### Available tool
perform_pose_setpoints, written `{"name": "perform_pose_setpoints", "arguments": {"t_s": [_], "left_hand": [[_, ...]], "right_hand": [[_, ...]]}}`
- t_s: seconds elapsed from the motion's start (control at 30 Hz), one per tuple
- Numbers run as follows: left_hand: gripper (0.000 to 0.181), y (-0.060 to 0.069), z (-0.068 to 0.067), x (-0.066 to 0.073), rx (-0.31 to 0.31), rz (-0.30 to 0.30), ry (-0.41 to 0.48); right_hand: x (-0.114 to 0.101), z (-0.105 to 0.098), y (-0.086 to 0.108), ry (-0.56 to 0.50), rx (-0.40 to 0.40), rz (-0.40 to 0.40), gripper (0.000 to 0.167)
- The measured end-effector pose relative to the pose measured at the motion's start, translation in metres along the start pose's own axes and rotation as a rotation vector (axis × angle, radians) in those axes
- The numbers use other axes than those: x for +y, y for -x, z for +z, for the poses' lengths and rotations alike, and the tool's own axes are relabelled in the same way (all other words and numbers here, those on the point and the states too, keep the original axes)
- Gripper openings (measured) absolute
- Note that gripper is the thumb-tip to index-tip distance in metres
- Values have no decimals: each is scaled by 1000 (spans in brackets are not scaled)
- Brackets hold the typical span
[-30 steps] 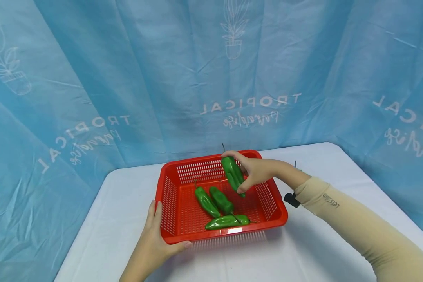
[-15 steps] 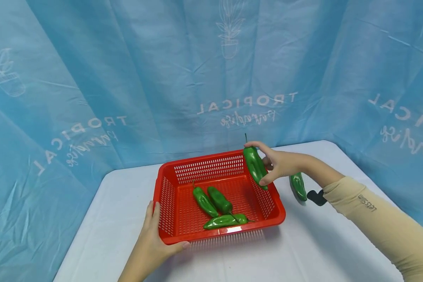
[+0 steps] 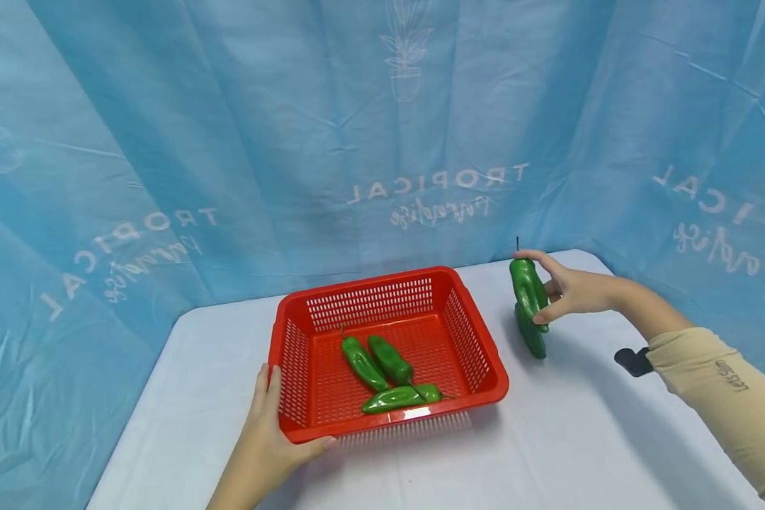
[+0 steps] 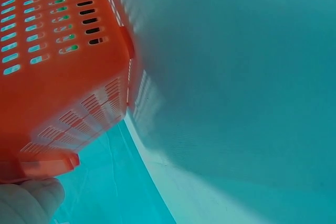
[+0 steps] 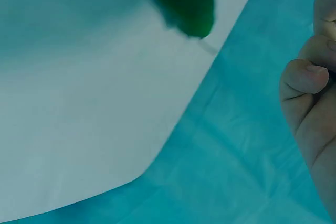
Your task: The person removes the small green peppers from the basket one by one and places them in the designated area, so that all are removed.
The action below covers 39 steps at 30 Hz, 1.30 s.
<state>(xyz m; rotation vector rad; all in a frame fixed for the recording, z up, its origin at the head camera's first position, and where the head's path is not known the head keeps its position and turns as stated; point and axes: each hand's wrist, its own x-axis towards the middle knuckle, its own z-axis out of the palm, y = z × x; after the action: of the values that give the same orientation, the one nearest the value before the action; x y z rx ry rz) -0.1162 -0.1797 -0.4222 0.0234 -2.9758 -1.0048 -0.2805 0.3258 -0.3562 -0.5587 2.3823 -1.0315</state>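
In the head view my right hand pinches a green pepper by its two ends, stem up, right of the red basket. Behind and below it a second pepper lies on the white table. Three peppers are in the basket: one at left, one beside it, one along the near side. My left hand grips the basket's near left corner, fingers on the left rim, thumb at the front. The left wrist view shows fingertips at the basket rim.
The white tabletop extends around the basket. A blue printed curtain hangs behind the table and at both sides. A black item is at the right sleeve's cuff.
My right hand has carried its pepper from above the basket out past the right rim, over the table. The pepper on the table came into sight. My left hand keeps its grip on the basket.
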Motion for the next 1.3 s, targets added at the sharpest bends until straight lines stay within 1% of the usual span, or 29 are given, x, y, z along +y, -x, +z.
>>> {"name": "perform_pose_setpoints", "arguments": {"t_s": [0.17,0.3,0.47,0.6,0.77,0.93,1.13,1.3], "left_hand": [[145,1,-1,3,-3,-2,-9],[145,-1,0,3,-17,-19,-10],[145,0,-1,2,-3,-13,-13],[144,-1,0,1,7,2,-3],[145,-2,1,0,4,0,2],[144,-2,1,2,11,6,-3],[143,-2,1,0,25,25,6],[144,-2,3,-1,32,29,15]], "right_hand": [[26,-3,10,-49,18,10,110],[44,-4,16,-47,33,47,111],[60,-3,13,-28,6,115,111],[78,2,9,8,-13,165,113],[95,11,8,77,1,211,115],[99,16,7,122,1,226,116],[95,16,5,200,13,235,114],[93,15,4,290,22,258,120]]}}
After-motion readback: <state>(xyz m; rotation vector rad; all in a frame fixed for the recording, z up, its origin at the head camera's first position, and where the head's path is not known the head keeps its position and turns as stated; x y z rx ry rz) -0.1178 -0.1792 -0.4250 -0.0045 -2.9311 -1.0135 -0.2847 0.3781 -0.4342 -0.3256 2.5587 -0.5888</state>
